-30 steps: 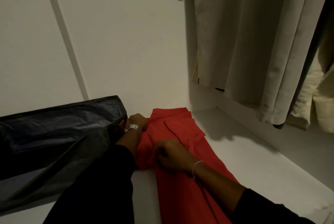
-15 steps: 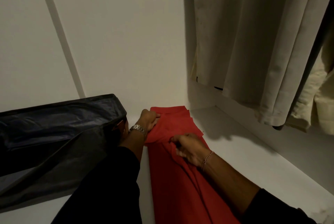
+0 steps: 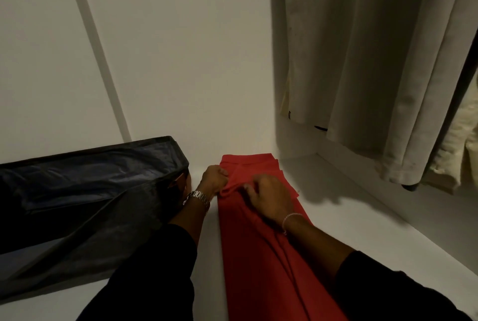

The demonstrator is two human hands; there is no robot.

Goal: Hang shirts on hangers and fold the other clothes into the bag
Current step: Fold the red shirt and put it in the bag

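A red garment (image 3: 261, 245) lies lengthwise on the white shelf floor (image 3: 362, 227), its far end against the back wall. My left hand (image 3: 213, 181), with a metal watch on the wrist, pinches a fold at the garment's left edge near its top. My right hand (image 3: 269, 197), with a thin bracelet, lies on the cloth just right of that fold, fingers curled into the fabric. A dark blue fabric bag (image 3: 85, 191) stands open to the left, close to my left wrist.
Pale shirts (image 3: 362, 62) hang at the upper right above the shelf floor, with a cream garment (image 3: 457, 144) at the far right. White wardrobe walls close the back and left.
Both hands have moved toward the garment's far end. The left hand went from the bag's corner onto the cloth edge, and the garment's left side now lies straighter and narrower.
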